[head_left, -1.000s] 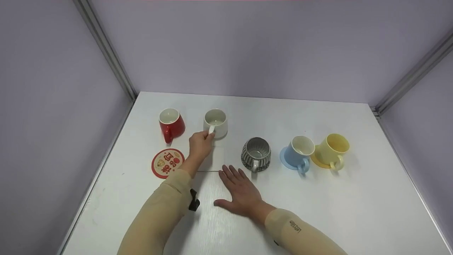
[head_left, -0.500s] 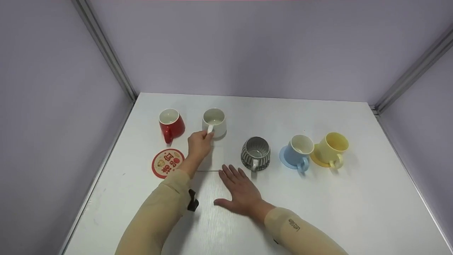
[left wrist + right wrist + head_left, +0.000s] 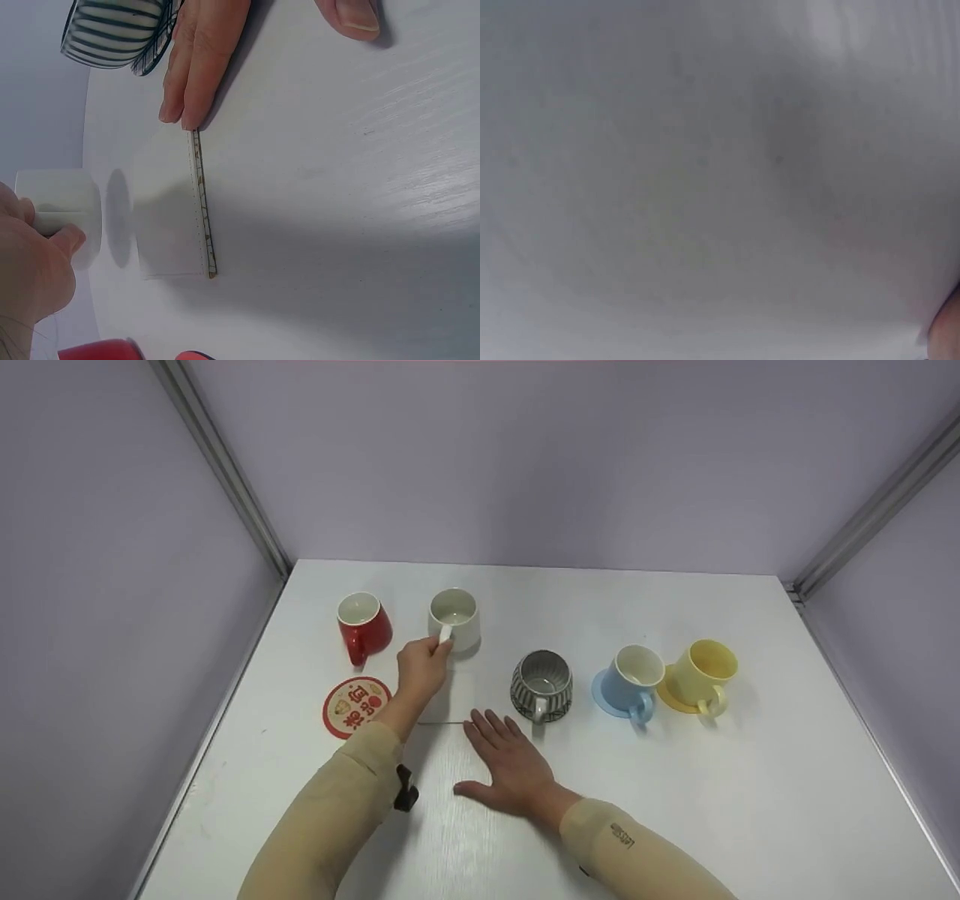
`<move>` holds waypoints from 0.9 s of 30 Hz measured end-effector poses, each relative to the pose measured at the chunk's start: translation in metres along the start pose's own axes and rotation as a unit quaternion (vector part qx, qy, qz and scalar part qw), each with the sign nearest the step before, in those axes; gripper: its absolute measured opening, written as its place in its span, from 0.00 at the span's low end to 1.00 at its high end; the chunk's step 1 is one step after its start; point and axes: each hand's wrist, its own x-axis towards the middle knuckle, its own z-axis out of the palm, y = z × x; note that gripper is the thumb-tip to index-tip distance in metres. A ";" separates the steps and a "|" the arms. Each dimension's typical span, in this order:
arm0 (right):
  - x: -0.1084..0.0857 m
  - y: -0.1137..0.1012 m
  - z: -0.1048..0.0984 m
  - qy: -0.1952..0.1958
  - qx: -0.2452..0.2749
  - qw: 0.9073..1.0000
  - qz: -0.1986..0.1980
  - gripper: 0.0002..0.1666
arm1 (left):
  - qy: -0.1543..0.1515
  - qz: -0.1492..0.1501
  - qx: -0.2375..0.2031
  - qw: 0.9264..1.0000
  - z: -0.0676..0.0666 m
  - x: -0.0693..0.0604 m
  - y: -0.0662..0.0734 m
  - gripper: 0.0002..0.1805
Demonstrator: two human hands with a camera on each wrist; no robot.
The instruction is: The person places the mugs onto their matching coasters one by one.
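My left hand [image 3: 422,669] grips the handle of a white mug [image 3: 463,624]. In the left wrist view the white mug [image 3: 71,184] hangs a little above the table, apart from its shadow. On the table below it lies a white square coaster [image 3: 460,696]; its near edge shows a patterned strip in the left wrist view. My right hand [image 3: 514,769] rests on the table with fingers straight, its fingertips touching the near right corner of the coaster [image 3: 169,232]. The right wrist view is blurred, with only a bit of skin [image 3: 946,330] at lower right.
A red mug [image 3: 373,631] stands at the left behind a round red-rimmed coaster [image 3: 352,703]. Right of the white coaster a grey striped mug [image 3: 542,690] stands on a patterned coaster. Farther right are a blue mug [image 3: 626,690] and a yellow mug [image 3: 694,686] on matching coasters.
The white mug and my left hand have shifted very slightly left, the grip unchanged. My right hand stays in place.
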 end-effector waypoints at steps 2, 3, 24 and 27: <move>0.000 0.001 0.000 0.001 0.000 1.000 -0.001 0.61 | -0.003 -0.003 0.000 1.000 -0.001 -0.001 0.001 0.15; 0.001 0.001 0.001 0.001 -0.001 1.000 -0.002 0.61 | -0.004 -0.002 0.001 1.000 -0.002 -0.001 0.001 0.15; 0.004 -0.001 -0.001 0.002 0.005 1.000 0.001 0.61 | -0.006 -0.013 -0.010 1.000 -0.007 -0.007 0.000 0.14; 0.005 -0.001 -0.001 -0.006 0.001 1.000 0.005 0.61 | -0.007 -0.011 -0.014 1.000 -0.007 -0.008 0.000 0.14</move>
